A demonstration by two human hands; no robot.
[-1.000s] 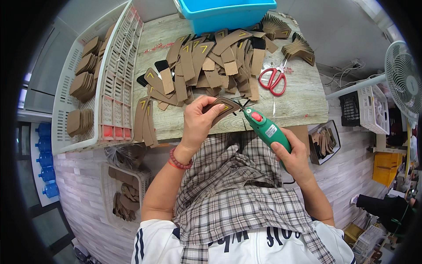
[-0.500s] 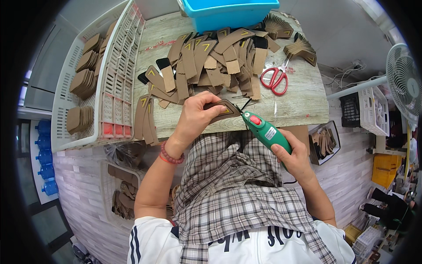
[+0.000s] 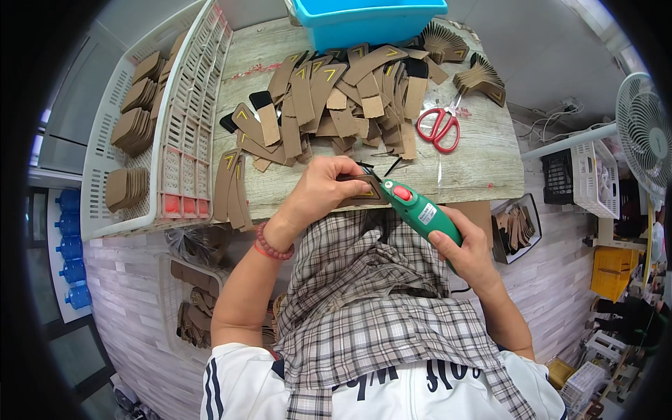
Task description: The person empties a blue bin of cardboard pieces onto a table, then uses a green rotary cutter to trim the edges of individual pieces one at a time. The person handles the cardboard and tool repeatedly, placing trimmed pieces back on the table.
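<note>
Hands both clamped — left hand (image 3: 323, 190) on a brown cardboard piece (image 3: 364, 192), right hand (image 3: 467, 250) on a green handheld tool (image 3: 420, 212).

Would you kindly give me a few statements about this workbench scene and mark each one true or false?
1. The right hand holds a green power tool with a red button. True.
2. The left hand grips the red-handled scissors. False: the scissors lie untouched on the wooden table; the left hand holds a brown cardboard piece.
3. A blue bin stands at the far edge of the table. True.
4. The white crate on the left is full of scissors. False: it holds stacks of brown pieces.
5. The pile of brown pieces on the table lies beyond the hands. True.
</note>
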